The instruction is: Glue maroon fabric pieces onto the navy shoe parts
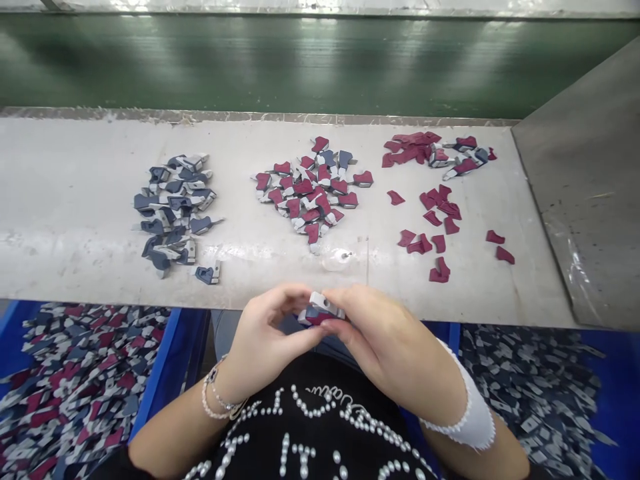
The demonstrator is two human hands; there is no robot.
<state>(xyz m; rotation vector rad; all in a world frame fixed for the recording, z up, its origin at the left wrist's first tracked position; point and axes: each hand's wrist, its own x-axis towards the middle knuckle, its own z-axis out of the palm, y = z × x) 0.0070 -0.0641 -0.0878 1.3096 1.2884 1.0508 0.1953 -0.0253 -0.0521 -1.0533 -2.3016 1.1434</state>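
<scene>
My left hand [265,333] and my right hand [380,340] meet just below the table's front edge, both pinching one small piece [320,311] of grey, blue and maroon layers between fingertips. Straight ahead on the white table [75,200] lies a pile of maroon-and-grey pieces [313,190]. To its left sits a pile of blue-and-grey pieces [175,210]. Loose maroon cutouts [435,223] are scattered on the right, with a small heap [430,150] behind them.
A blue bin [165,373] of mixed cut pieces stands under the table at my left, another blue bin [613,373] of grey-blue pieces at my right. A green conveyor belt [300,63] runs behind the table. A grey slanted panel [585,180] bounds the right side.
</scene>
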